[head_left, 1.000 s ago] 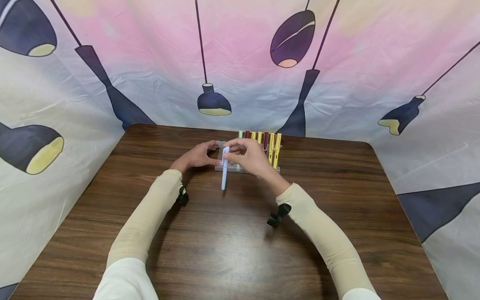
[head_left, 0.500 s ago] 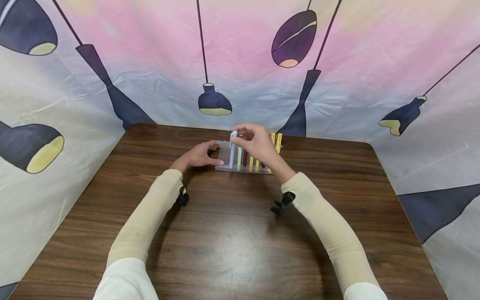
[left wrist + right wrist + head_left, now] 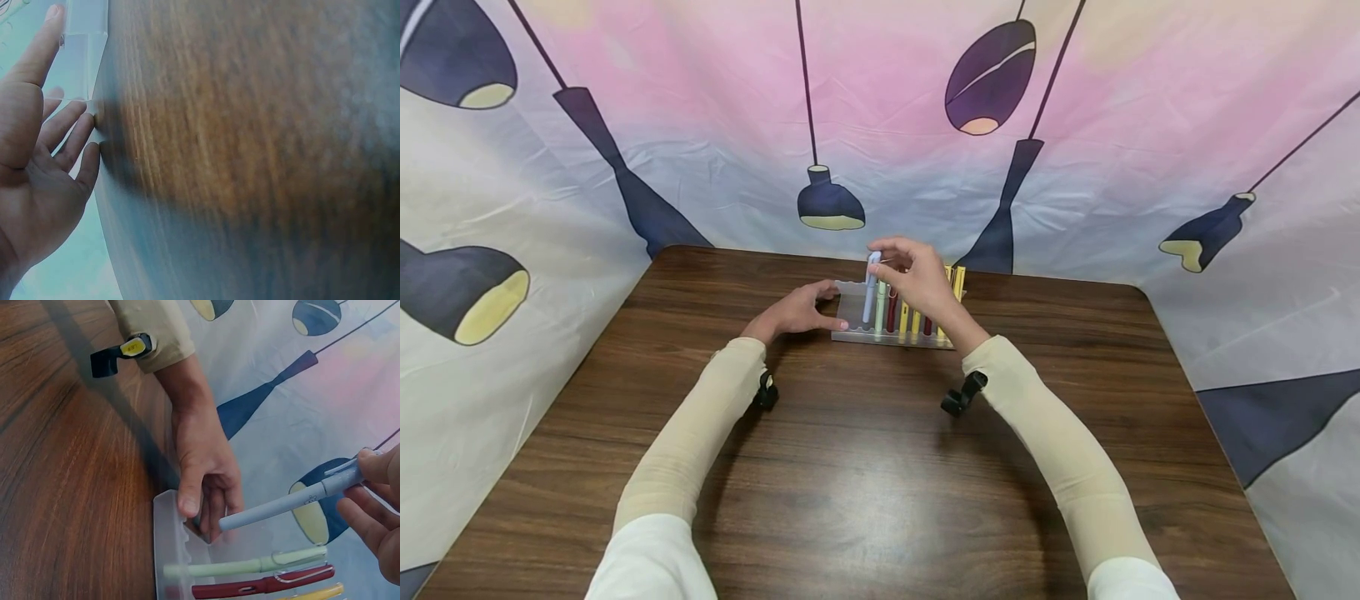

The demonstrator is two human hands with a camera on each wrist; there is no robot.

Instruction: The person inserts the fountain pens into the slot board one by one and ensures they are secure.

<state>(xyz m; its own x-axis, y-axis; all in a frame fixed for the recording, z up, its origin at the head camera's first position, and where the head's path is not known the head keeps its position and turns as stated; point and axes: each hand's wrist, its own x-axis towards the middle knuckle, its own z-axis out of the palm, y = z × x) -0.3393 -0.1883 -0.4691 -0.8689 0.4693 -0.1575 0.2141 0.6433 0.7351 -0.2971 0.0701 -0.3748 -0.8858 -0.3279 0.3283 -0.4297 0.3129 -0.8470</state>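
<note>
A pale blue capped pen (image 3: 870, 292) is held by its cap between the thumb and fingers of my right hand (image 3: 921, 273). In the right wrist view the pen (image 3: 281, 508) slants over the clear pen rack (image 3: 166, 544), its lower end apart from the rack's notches, beside a light green pen (image 3: 244, 567). My left hand (image 3: 801, 308) is at the rack's left end, thumb extended at the front edge and fingers toward the back. The left wrist view shows that hand (image 3: 47, 156) with straight, spread fingers beside the clear plastic (image 3: 78, 59).
Dark red pens (image 3: 892, 312) and yellow pens (image 3: 960, 283) stand in the rack right of the green one, partly behind my right hand. The rack is near the back of the brown wooden table (image 3: 865, 467). A lamp-patterned cloth (image 3: 722, 167) hangs behind.
My right hand has carried the blue pen from in front of the rack back and right, over it. Since half a second ago the pen has risen slightly. The left hand has stayed put.
</note>
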